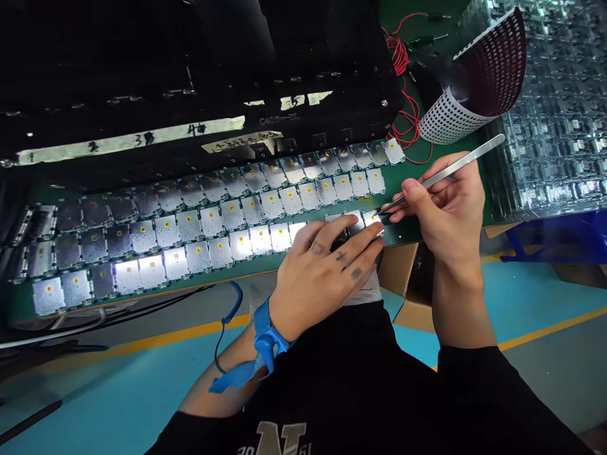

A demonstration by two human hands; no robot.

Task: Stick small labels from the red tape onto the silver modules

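Note:
My right hand (448, 212) pinches a pair of metal tweezers (458, 163), whose tips reach the yellow mark on the last small circuit board (372, 218) of the nearest row. Over that row's right end lies my left hand (327, 262), palm down, fingers stretched out and fingertips beside the same board. Some boards are hidden under it. A blue wrist strap (270, 341) with a coiled cord circles my left wrist. Three long rows of silver-faced boards (232, 215), most with a small yellow mark, run along the green bench top (403, 189).
Behind the rows stands a black equipment housing (142, 76) with handwritten tape labels. Red wires (403, 120) and a curled perforated sheet (474, 95) lie at the back right. Stacked clear plastic trays (554, 120) fill the far right. Below the bench edge is an open cardboard box (401, 272).

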